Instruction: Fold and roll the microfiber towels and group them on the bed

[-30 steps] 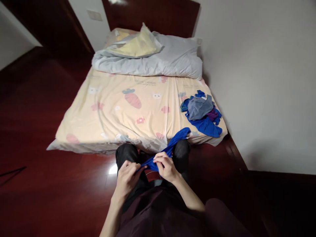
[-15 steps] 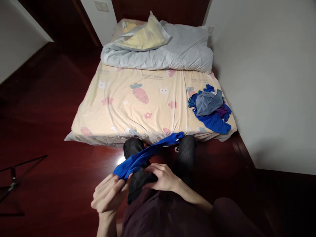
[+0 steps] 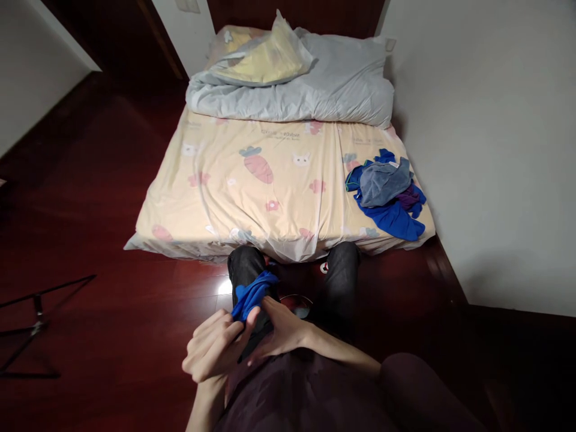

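A blue cloth (image 3: 252, 295) is bunched up over my lap, in front of my left knee. My left hand (image 3: 218, 345) is closed on its near end, with the thumb along the fabric. My right hand (image 3: 283, 330) is beside it on the right, thumb and fingers spread apart; its fingertips reach behind the cloth and are partly hidden. On the right front part of the bed (image 3: 225, 192) lies a pile of clothes, with a grey-blue cloth (image 3: 384, 183) on top, a blue garment (image 3: 398, 222) below and a purple piece (image 3: 408, 198) between.
A grey quilt (image 3: 351, 84) and a yellow pillow (image 3: 270, 60) are at the head of the bed. My knees touch the bed's front edge. A black metal stand (image 3: 38, 312) is on the floor at the left. A white wall (image 3: 495, 150) borders the right side.
The blue cloth was stretched out toward the bed's edge and is now gathered short near my hands. My left hand has moved slightly right, and my right hand's fingers have spread at the cloth.
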Demonstrator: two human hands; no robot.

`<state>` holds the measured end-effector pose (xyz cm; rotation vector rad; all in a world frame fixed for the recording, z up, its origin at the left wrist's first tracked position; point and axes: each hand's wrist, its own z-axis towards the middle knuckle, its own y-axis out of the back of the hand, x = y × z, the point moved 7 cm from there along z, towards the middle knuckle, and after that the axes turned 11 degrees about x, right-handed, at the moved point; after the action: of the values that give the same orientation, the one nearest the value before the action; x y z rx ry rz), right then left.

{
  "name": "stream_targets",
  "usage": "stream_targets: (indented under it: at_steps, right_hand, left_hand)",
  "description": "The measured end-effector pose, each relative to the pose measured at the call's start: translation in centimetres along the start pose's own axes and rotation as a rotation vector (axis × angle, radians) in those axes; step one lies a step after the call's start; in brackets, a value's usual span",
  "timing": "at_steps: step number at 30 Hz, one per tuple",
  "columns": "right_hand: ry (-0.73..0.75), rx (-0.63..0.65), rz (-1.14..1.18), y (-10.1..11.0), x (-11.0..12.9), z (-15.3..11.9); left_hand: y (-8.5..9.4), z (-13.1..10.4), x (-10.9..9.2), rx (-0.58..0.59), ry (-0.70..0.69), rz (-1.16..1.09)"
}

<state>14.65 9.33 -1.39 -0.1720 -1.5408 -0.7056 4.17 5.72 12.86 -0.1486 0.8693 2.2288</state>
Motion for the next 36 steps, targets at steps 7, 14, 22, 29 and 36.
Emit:
stream_targets:
  at_steps: [7,14,22,29,36]
  right_hand:
    - [-0.133,-0.175,-0.111,-0.1,-1.0,0.7]
    - [-0.138,-0.659,0.336,6.7,-3.5,-3.0]
    - [-0.078,-0.804,0.151,10.5,0.3,-4.9]
    - [0.019,-0.516,0.044,9.3,2.3,-3.1]
    - [-0.130,-0.242,0.222,6.3,-2.1,-2.9]
  left_hand:
    - [-0.2,-0.1,0.5,-0.066,0.004,0.033]
    - [2.1,-2.3,6.1,-0.184,0.230,0.225]
    - [-4.2,-1.5,4.6,0.422,0.324,-0.056]
    - [-7.5,-2.0,1.4,0.663,0.245,-0.381]
    - [-5.0,-1.4,2.1,0.465,0.271,-0.270]
